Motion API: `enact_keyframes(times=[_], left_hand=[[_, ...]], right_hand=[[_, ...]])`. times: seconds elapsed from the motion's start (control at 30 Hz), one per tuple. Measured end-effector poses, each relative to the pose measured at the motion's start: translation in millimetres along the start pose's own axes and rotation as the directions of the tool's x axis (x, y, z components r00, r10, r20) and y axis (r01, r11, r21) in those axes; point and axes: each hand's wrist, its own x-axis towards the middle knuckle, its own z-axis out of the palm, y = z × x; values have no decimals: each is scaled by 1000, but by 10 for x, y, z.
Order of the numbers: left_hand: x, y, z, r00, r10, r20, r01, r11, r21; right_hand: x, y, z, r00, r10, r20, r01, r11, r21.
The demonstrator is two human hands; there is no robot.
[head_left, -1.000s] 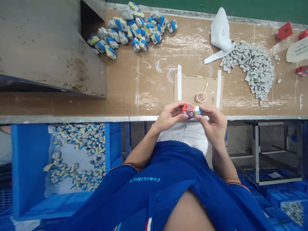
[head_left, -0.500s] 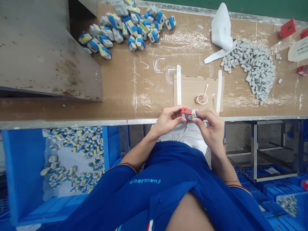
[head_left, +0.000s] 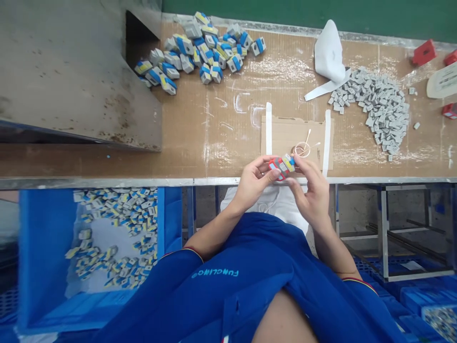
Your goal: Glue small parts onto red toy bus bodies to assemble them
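Both of my hands hold a small assembled block [head_left: 282, 166] of red, grey, blue and yellow plastic, just above the metal-edged front of the bench. My left hand [head_left: 254, 181] pinches its red end, and my right hand [head_left: 311, 188] grips its blue and yellow end. The fingers hide part of the block. Behind my hands lies a cardboard pad [head_left: 282, 138] taped down with white strips, with a loop of rubber band and cotton swabs [head_left: 303, 150] on it.
A heap of blue-and-yellow parts [head_left: 194, 55] lies at the back left, and grey pieces [head_left: 378, 109] are piled at the right. Red blocks [head_left: 424, 52] sit at the far right. A blue bin [head_left: 114, 238] of small parts stands below left, beside a grey metal hopper [head_left: 71, 71].
The block has turned in my fingers, its blue and yellow end now tilting up to the right. My right hand has shifted its hold, and the view has moved slightly.
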Motion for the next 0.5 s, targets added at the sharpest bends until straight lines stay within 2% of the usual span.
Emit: enact_keyframes(times=[0.1,0.23,0.3,0.37,0.5], left_hand=[[-43,42,21,998,-52,41,54,997,-53],[-68,118,-13,972,-64,226,56,998,38],[-50,140,-60,962,-7,272,-21,995,100],[-11,143,-112,953,100,285,-148,978,150],[69,119,-177,872,340,352,-429,878,214]], right_hand=[[-76,14,91,992,-120,-31,119,992,-45],[-89,63,108,976,-189,-105,185,982,-42],[-80,80,71,981,-174,-91,177,984,24],[-76,88,33,988,-139,-67,145,985,96],[-75,96,4,996,-81,-34,86,983,164]])
